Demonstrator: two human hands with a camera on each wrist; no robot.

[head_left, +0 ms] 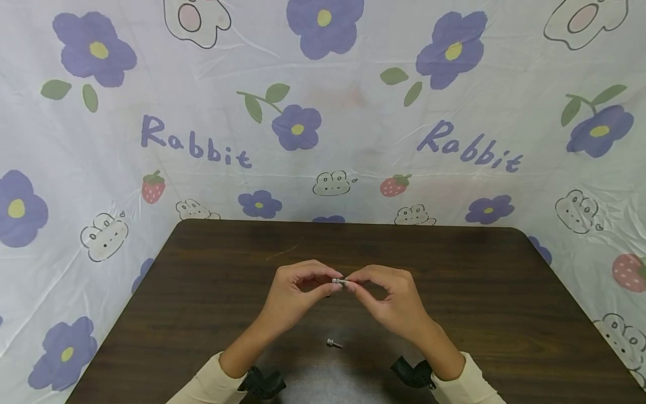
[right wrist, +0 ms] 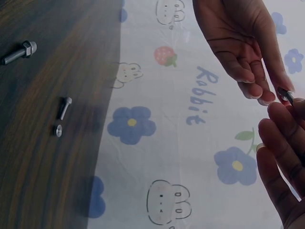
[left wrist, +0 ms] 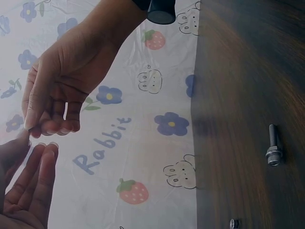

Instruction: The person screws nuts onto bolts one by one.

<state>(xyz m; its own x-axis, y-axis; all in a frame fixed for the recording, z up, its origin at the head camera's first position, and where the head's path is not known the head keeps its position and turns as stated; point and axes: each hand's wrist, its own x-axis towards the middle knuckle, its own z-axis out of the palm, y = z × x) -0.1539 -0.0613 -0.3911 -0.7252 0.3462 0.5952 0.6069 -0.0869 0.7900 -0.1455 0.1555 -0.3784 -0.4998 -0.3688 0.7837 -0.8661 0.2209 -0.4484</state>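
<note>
Between the fingertips of both hands, above the middle of the table, is a small metal bolt (head_left: 338,280). Thumb and index finger of my left hand (head_left: 295,292) pinch it at the head end. My right hand (head_left: 396,297) pinches the shank end from the other side. In the right wrist view the bolt (right wrist: 286,95) shows partly, with fingers covering the rest. A larger bolt with a nut on it (head_left: 333,343) lies on the table below the hands, and both wrist views show it too.
A small screw (right wrist: 66,108) and a nut (right wrist: 58,130) lie close together on the dark wooden table (head_left: 479,303). A patterned cloth (head_left: 353,123) hangs behind the table and along both sides. Black wrist mounts (head_left: 262,384) sit on both forearms.
</note>
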